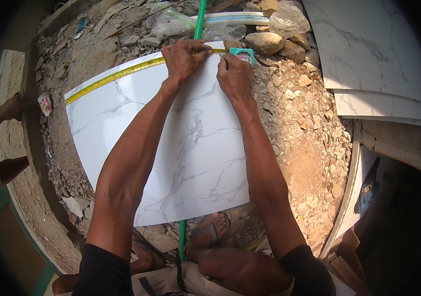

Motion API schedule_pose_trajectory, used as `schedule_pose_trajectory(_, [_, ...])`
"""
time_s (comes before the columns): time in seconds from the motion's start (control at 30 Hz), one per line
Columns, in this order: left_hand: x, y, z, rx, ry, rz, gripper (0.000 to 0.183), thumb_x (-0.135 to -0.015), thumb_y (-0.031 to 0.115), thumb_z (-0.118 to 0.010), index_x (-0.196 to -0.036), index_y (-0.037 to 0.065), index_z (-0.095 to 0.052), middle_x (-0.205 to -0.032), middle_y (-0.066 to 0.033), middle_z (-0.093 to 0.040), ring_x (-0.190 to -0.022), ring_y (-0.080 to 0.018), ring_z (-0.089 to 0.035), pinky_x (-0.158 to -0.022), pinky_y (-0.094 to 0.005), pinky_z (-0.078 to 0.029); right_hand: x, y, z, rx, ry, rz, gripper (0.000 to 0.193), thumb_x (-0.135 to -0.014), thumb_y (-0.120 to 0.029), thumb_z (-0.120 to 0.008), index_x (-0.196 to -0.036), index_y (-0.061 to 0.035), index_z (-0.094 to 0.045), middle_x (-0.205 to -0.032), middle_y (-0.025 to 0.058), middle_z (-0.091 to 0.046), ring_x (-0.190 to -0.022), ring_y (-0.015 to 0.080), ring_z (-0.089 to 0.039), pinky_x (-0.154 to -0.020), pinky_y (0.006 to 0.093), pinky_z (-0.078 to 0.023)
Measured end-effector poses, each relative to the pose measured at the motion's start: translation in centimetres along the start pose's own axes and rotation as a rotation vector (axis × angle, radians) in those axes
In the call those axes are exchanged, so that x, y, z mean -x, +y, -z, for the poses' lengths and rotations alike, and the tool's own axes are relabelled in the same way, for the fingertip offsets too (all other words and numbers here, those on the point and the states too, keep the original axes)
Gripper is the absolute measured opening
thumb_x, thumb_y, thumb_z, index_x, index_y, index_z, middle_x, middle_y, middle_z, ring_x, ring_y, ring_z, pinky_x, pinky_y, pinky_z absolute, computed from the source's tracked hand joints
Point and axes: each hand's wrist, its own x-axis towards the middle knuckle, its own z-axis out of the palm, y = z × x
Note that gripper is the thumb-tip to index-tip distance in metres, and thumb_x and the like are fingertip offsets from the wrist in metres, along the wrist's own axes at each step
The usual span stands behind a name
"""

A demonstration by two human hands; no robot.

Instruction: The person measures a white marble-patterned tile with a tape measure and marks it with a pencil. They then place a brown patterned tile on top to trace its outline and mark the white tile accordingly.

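A white marble-patterned tile (195, 163) lies in front of me, glossy with grey veins. Along its far edge stretches the yellow blade of a tape measure (116, 75), whose teal case sits just past the far right corner. My left hand (185, 60) is closed on the blade, pressing it to the tile near that corner. Beside the case, my right hand (236, 79) has its fingers curled together at the tile's right edge. Whatever is pinched in them, if anything, is hidden. A green bar (200, 22) passes beneath the tile and shows at both ends.
More marble-patterned tiles (368, 54) are stacked at the far right. Stones (265, 43), a clear plastic bag (288, 18) and a white hose (235, 18) lie beyond the tile. Rubble covers the ground. Another person's feet (10, 111) are at the left, by a concrete ledge (15, 148).
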Motion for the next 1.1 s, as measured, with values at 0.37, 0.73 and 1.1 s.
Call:
schedule_pose_trajectory(0.37, [-0.01,0.07,0.04,0.005,-0.006,0.003,0.017,-0.082,0.035,-0.077,-0.09,0.021,-0.083,-0.105,0.0018,-0.077,-0.084,-0.0179,-0.067,-0.088,-0.0395,-0.028,0.0,0.24,-0.13,0.003,0.005,0.015,0.015,-0.09,-0.011,-0.062,-0.09,0.0006,-0.072,-0.068,0.0238,-0.064,-0.061,0.0384,-0.066,-0.058,0.0457,-0.049])
schedule_pose_trajectory(0.73, [0.01,0.29,0.22,-0.001,-0.017,0.034,0.017,-0.082,0.035,-0.077,-0.09,0.021,-0.083,-0.105,0.0025,-0.077,-0.085,-0.0182,-0.067,-0.089,-0.038,-0.029,0.04,0.29,-0.06,-0.011,-0.008,0.026,0.015,-0.089,-0.009,-0.061,-0.082,0.0012,-0.068,-0.066,0.0232,-0.063,-0.061,0.0391,-0.065,-0.059,0.0466,-0.049])
schedule_pose_trajectory(1.1, [0.61,0.19,0.17,-0.039,-0.008,0.006,0.016,-0.082,0.035,-0.077,-0.09,0.022,-0.083,-0.105,0.0021,-0.077,-0.085,-0.0176,-0.068,-0.088,-0.039,-0.03,0.79,0.34,0.04,-0.029,0.014,0.031,0.014,-0.089,-0.01,-0.062,-0.083,0.0009,-0.068,-0.066,0.0238,-0.062,-0.061,0.0398,-0.064,-0.058,0.047,-0.048])
